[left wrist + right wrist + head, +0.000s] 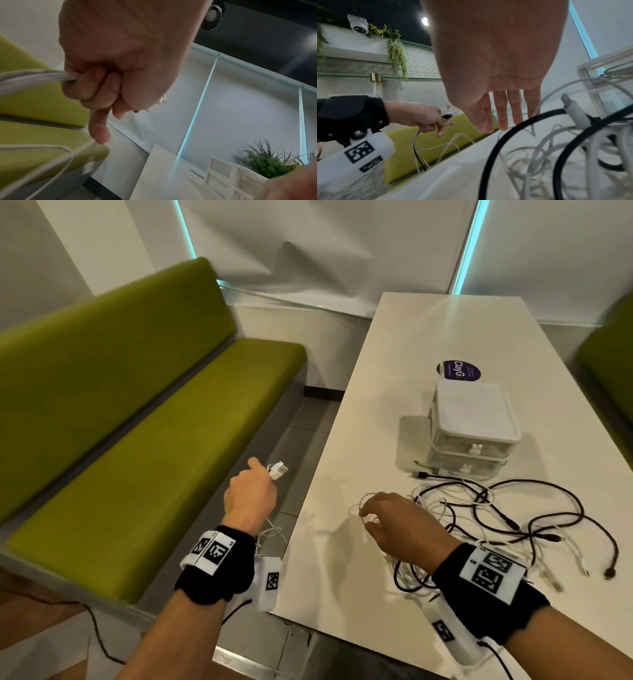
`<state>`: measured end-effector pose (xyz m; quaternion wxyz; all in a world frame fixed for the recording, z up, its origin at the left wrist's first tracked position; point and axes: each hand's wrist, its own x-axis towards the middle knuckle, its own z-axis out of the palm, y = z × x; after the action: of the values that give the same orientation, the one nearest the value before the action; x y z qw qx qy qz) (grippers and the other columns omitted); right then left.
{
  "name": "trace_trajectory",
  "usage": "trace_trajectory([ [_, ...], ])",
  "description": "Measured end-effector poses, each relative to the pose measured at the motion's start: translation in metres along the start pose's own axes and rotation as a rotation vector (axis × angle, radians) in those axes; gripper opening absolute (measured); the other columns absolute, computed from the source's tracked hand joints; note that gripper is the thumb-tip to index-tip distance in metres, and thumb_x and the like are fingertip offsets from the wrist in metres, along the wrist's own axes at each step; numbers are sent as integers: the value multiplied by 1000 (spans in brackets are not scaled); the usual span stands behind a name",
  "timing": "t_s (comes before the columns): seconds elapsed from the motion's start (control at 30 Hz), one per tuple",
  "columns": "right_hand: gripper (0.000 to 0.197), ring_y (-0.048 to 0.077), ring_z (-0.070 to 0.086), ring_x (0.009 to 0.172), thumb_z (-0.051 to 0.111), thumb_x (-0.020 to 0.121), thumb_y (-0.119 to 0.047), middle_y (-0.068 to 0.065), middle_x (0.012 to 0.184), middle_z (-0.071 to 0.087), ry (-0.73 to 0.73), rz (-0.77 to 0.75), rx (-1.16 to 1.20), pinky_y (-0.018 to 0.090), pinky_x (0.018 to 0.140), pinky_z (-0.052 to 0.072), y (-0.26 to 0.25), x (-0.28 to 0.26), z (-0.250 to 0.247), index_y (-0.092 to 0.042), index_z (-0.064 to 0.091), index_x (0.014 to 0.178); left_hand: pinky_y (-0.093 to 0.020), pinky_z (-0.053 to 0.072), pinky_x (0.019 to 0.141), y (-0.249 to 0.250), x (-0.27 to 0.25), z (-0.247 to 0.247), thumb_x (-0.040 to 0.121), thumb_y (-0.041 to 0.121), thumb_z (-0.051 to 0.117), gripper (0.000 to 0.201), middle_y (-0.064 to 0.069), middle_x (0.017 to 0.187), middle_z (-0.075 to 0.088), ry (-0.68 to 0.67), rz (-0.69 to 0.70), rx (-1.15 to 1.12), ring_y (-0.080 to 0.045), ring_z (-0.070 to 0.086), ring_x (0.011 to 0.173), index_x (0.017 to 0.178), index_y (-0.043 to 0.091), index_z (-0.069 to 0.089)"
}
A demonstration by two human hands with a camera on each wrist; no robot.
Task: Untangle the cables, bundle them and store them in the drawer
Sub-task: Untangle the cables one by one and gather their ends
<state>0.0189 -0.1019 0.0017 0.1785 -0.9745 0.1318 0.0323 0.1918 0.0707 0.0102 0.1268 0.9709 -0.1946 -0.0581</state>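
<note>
A tangle of black and white cables (496,518) lies on the white table (394,344) in front of a small white drawer unit (476,419), both of whose drawers are closed. My left hand (263,477) is off the table's left edge and grips a bunch of cable ends (447,109); a white USB plug (278,470) sticks out above the fist. The white strands (34,77) trail from it back to the pile. My right hand (364,515) hovers over the tangle's left side with fingers (503,121) straight and spread, tips at a black loop (513,121).
A green bench (154,422) runs along the left, with a gap of floor between it and the table. A purple round sticker (459,370) lies behind the drawer unit. Another green seat (613,364) is at the right edge.
</note>
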Motion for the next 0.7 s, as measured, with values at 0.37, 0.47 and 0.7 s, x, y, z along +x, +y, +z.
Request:
trace_trajectory([
  [0.37, 16, 16, 61, 102, 60, 92, -20, -3, 104, 68, 228, 49, 106, 29, 83, 44, 40, -36, -52, -21, 71, 103, -31, 46, 65, 31, -17, 8, 99, 20, 38, 26, 2, 72, 68, -120, 205, -378, -17, 62, 76, 101, 25, 63],
  [0.47, 15, 13, 64, 92, 60, 91, -20, -8, 97, 71, 237, 56, 93, 29, 80, 48, 54, -53, -66, -22, 72, 100, -28, 36, 56, 61, -33, 12, 103, 34, 35, 34, 3, 69, 63, -196, 291, -539, -8, 51, 59, 97, 26, 68],
  [0.7, 13, 5, 53, 74, 58, 90, -23, -23, 70, 54, 112, 113, 41, 23, 69, 38, 79, -90, -69, -28, 71, 92, -29, 42, 62, 109, -58, 45, 93, 61, 28, 60, 5, 62, 63, -429, 466, -733, -6, 48, 49, 94, 20, 73],
])
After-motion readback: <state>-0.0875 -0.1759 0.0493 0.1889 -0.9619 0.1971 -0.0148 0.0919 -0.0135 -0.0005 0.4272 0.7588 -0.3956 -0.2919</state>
